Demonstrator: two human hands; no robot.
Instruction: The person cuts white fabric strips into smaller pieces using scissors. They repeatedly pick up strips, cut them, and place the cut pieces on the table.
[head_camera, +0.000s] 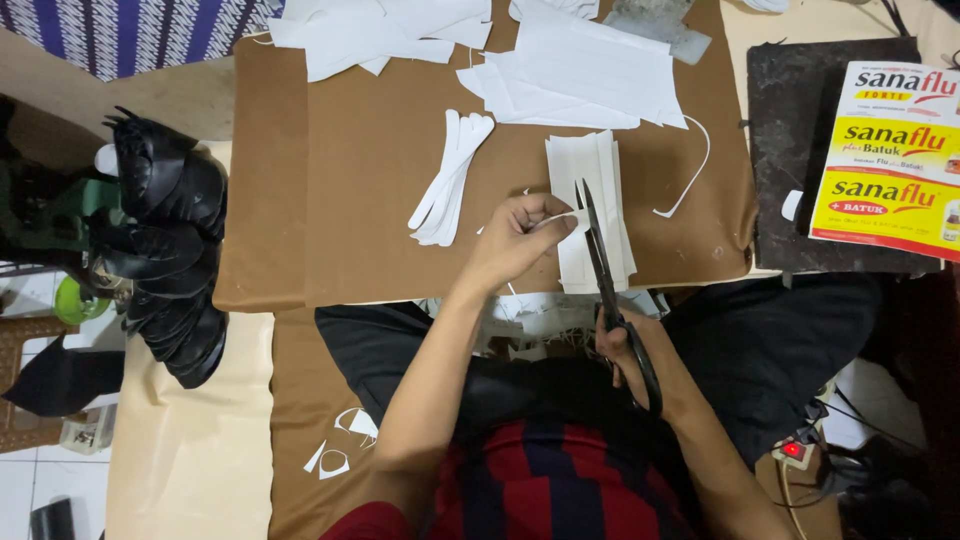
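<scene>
Scissors (605, 270), frame centre: long axis near vertical, tips toward the top, blades closed; right hand (625, 345) fingers through handles. Left hand (515, 240) fingers pinch white paper piece (560, 220) beside blades, above paper stack (590, 215).

Both bare forearms reaching forward from the near edge of the bench. Left hand (515, 240) out ahead, fingers pinched together at the tips, knuckles up. Right hand (625, 345) drawn back close to the body (partly hidden), fingers curled closed, wrist bent slightly inward.
</scene>
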